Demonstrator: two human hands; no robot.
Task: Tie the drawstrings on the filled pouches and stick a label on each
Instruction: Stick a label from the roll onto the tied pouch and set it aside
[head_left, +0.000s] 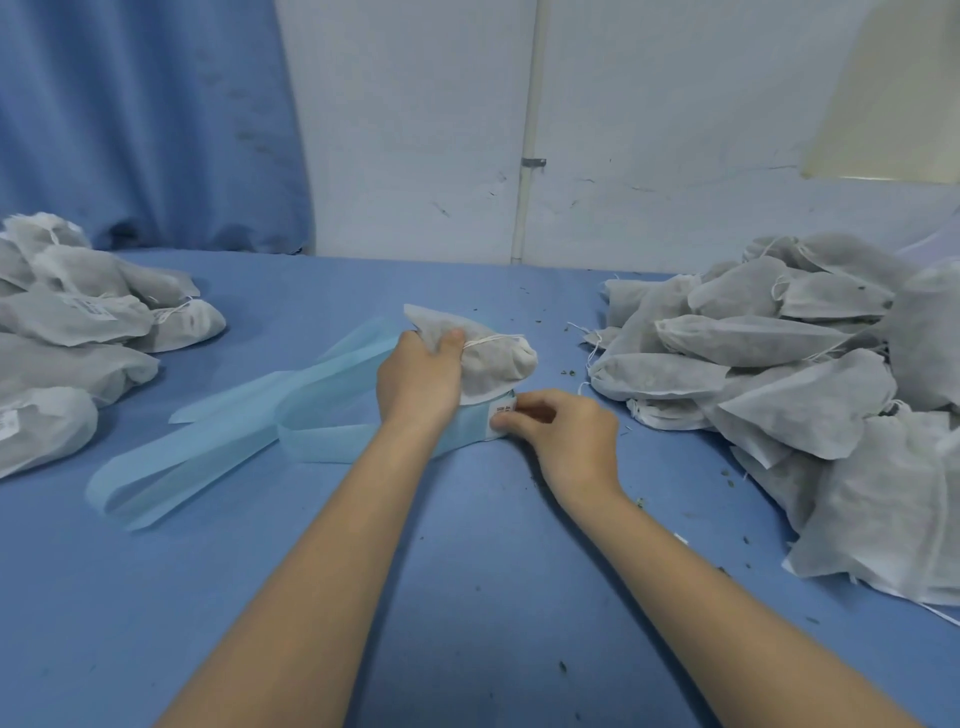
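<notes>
Our left hand curls its fingers round a filled pouch at frame centre, thumb near its tied drawstring. Our right hand pinches a white printed label just below the pouch, on a pale blue glossy strip that loops leftward. Soft grey non-woven pouches heap at left and right on the blue table.

Blue-covered table, blue curtain — scuffed white wall, vertical pipe
</notes>
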